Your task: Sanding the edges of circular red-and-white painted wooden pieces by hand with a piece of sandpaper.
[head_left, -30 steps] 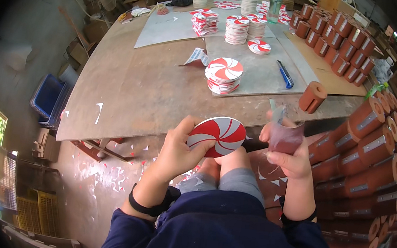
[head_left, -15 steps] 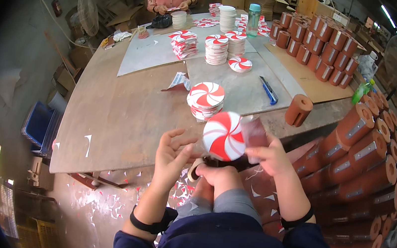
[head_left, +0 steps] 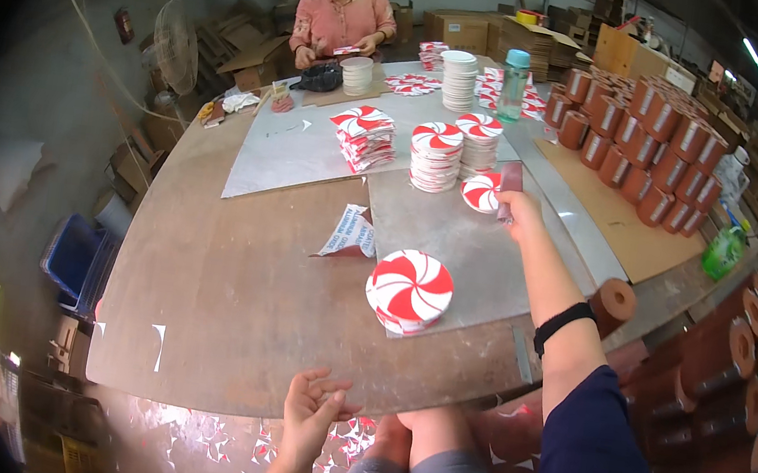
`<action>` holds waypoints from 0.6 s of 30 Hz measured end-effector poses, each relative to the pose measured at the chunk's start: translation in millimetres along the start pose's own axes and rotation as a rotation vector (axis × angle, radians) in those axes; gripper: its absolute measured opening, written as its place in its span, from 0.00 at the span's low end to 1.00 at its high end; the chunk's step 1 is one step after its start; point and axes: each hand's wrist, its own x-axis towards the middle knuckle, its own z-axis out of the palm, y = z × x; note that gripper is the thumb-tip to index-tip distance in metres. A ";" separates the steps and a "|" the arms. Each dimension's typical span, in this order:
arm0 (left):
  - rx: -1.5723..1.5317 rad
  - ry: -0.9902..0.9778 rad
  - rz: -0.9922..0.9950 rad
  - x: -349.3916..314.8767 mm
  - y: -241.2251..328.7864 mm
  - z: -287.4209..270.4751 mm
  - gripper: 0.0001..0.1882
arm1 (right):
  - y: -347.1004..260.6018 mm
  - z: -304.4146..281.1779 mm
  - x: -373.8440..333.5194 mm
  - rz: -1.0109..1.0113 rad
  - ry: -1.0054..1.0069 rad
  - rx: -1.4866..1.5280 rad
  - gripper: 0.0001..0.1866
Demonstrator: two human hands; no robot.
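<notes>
My right hand (head_left: 523, 217) reaches far over the table, closed on a folded piece of brown sandpaper (head_left: 510, 177). Beneath and beside its fingers lies a low pile of round red-and-white swirl discs (head_left: 478, 193); whether the fingers also grip the top disc, I cannot tell. My left hand (head_left: 310, 411) hovers by the table's front edge, empty, fingers apart and curled slightly. A nearer stack of swirl discs (head_left: 411, 284) sits between the hands. Taller disc stacks (head_left: 435, 156) stand just left of and behind the right hand. A torn sheet of sandpaper (head_left: 351, 233) lies left of the near stack.
Brown cylinders are piled at the back right (head_left: 640, 142) and lower right (head_left: 737, 351); a single cylinder (head_left: 614, 304) stands beside my right forearm. A blue-capped bottle (head_left: 514, 87) stands behind the stacks. Across the table a co-worker (head_left: 346, 17) handles discs. Paper scraps (head_left: 209, 439) litter the floor.
My right hand has moved forward from near my lap to the low pile, carrying the sandpaper; the disc between my hands is gone from there. The view has tipped up; my left hand stays back.
</notes>
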 end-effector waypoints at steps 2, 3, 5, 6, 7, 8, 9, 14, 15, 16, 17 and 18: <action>0.009 0.041 -0.088 6.6 0.1 -1.9 0.20 | 10.4 7.2 31.6 -0.033 -0.033 0.042 0.14; 0.024 0.059 -0.110 12.0 -2.2 -1.9 0.19 | 14.7 8.2 41.9 -0.005 -0.037 0.038 0.14; 0.044 0.075 -0.107 26.9 -6.9 1.1 0.20 | 19.8 8.0 59.3 0.022 0.059 -0.076 0.16; 0.056 0.072 -0.084 32.1 -8.3 3.3 0.21 | 23.4 7.5 65.8 -0.038 0.099 -0.161 0.18; 0.043 0.071 -0.064 37.9 -5.8 8.0 0.19 | 27.5 6.2 71.2 -0.098 0.137 -0.248 0.19; 0.045 0.074 -0.095 44.2 -4.0 11.8 0.19 | 29.4 5.1 73.1 -0.183 0.230 -0.393 0.19; 0.062 0.053 -0.078 50.9 -2.6 15.8 0.18 | 30.8 8.6 71.7 -0.271 0.311 -0.537 0.20; 0.120 0.023 -0.028 76.1 9.7 41.2 0.13 | 20.8 53.7 9.2 -0.047 -0.322 -0.356 0.20; 0.107 -0.013 -0.068 81.5 13.7 49.0 0.11 | 20.3 50.9 11.1 0.039 -0.434 -0.408 0.19; 0.108 -0.025 -0.073 84.5 14.5 56.8 0.11 | 23.1 45.9 15.9 0.041 -0.422 -0.408 0.19; 0.114 -0.035 -0.087 85.4 15.4 64.7 0.13 | 28.4 44.9 21.9 0.048 -0.359 -0.437 0.19; 0.120 -0.045 -0.099 86.8 16.6 71.0 0.14 | 32.0 43.5 27.4 0.053 -0.298 -0.465 0.19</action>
